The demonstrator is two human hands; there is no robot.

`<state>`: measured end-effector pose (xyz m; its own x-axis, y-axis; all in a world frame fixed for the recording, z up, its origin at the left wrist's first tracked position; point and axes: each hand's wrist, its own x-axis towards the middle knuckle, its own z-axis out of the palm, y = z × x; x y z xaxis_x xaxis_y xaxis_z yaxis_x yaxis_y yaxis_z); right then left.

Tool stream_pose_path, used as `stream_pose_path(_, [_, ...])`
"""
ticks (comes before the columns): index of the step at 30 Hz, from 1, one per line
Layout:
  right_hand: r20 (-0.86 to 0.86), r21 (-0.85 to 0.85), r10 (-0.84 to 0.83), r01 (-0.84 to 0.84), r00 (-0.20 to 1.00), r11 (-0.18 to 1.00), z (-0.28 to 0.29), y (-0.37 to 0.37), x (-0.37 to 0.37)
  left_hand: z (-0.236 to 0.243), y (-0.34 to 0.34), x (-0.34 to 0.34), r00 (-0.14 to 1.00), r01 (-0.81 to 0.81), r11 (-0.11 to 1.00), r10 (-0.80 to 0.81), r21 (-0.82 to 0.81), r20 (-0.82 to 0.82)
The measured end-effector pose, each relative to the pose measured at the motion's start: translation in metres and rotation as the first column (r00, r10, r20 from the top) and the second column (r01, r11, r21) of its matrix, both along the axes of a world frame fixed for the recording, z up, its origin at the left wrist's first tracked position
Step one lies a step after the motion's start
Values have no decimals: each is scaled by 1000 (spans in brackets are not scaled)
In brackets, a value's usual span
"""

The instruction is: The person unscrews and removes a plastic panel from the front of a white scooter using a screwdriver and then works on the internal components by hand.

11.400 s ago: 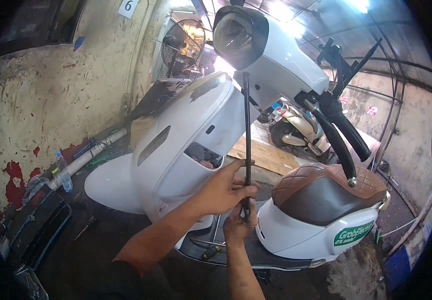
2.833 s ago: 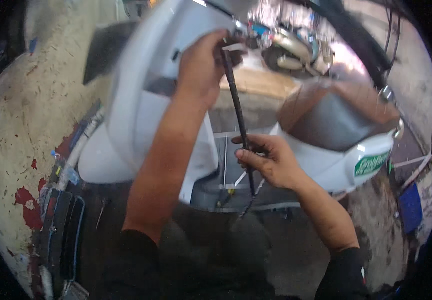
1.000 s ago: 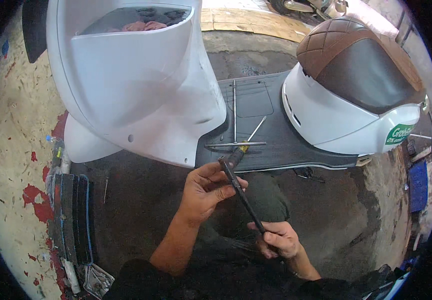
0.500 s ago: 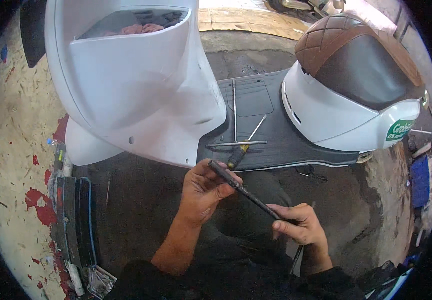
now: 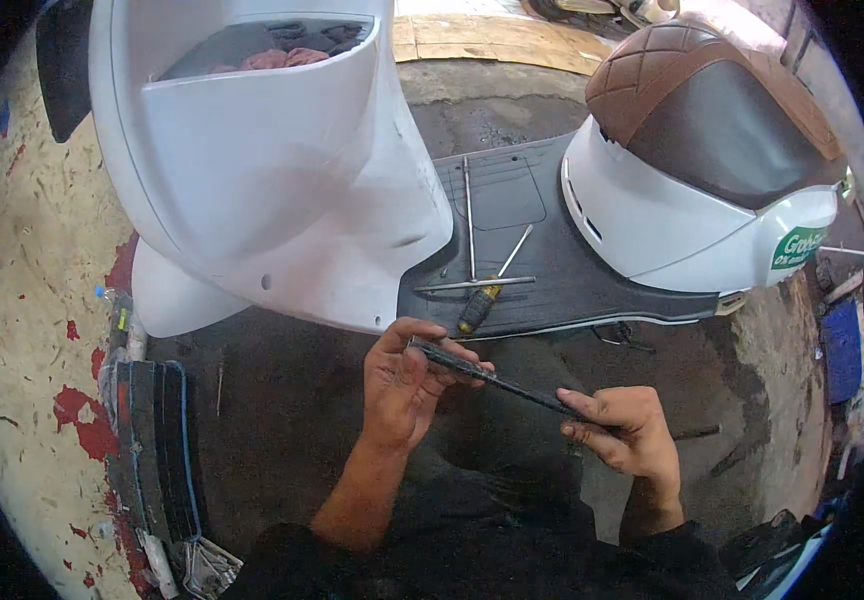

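Observation:
A long, thin black cable (image 5: 520,388) with a thicker sleeve at one end stretches across in front of me. My left hand (image 5: 404,385) supports the sleeved end, with the thumb on the near side and fingers behind it. Farther right, my right hand (image 5: 627,430) pinches the thinner part between thumb and curled fingers. A dark tail of it pokes out past that hand. Just beyond my hands, a T-handle wrench (image 5: 471,225) and a screwdriver (image 5: 479,308) with a yellow and black handle lie on the scooter's grey footboard (image 5: 592,297).
The scooter's white front panel (image 5: 262,170) rises at the left, with pinkish cloth (image 5: 297,58) in its compartment. Its brown and black seat (image 5: 712,120) stands at the right. A dark toolbox (image 5: 157,440) sits on the floor left of me, and a blue object (image 5: 840,350) at far right.
The cable has turned flatter, its sleeved end lower. My right hand has moved right and slightly up, and the tail beyond it now points right instead of hanging down.

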<state>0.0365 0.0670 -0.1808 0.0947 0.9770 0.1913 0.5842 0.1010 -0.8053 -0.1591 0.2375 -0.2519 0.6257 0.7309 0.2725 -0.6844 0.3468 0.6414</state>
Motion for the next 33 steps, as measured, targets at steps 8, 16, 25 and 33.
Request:
stream_pose_path(8, [-49, -49, 4, -7, 999, 999, 1, -2, -5, -4, 0, -2, 1000, 4, 1000, -5, -16, -30])
stream_pose_path(16, [-157, -99, 21, -37, 987, 994, 2, -3, -6, -7, -1, -3, 998, -30, 1000, 30, 0, -59])
stream_pose_path(25, [-173, -205, 22, -58, 985, 977, 7, -5, -2, -8, 1, -1, 999, 44, 997, -46, -67, -24])
stream_pose_path(33, [-189, -231, 36, -80, 981, 970, 6, -6, 0, -8, 0, 1, 999, 34, 999, -34, -24, -9])
